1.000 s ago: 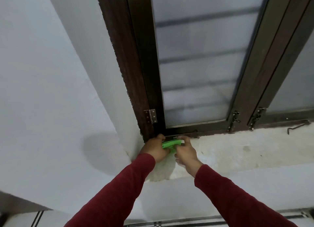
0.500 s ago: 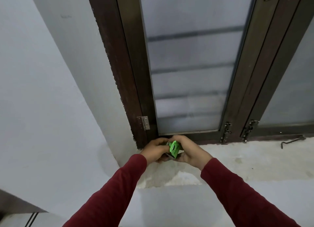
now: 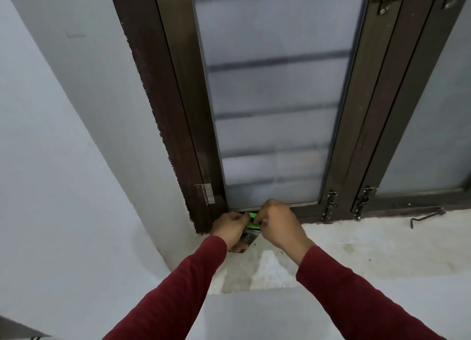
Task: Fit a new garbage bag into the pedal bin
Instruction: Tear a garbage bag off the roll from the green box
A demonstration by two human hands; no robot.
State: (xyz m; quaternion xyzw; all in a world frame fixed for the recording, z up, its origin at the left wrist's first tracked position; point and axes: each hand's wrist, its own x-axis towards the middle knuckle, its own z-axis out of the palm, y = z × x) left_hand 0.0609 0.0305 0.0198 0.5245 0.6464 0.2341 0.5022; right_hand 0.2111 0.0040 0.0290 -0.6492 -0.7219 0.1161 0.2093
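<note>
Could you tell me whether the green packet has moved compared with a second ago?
Cannot tell: the green packet sits between both hands by the window hinge as before, but the camera shifted.

I face a dark brown wooden window frame (image 3: pixel 163 125) with frosted glass panes (image 3: pixel 275 90) crossed by horizontal bars. A metal hinge (image 3: pixel 207 196) and two latch bolts (image 3: pixel 330 204) sit near its base. Below me runs a stained concrete sill (image 3: pixel 356 248); a white wall (image 3: pixel 63 148) stands left.

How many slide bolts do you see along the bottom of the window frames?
2: one slide bolt at the near sash's lower right corner, another slide bolt just right of it on the next sash. Others may sit out of frame.
</note>
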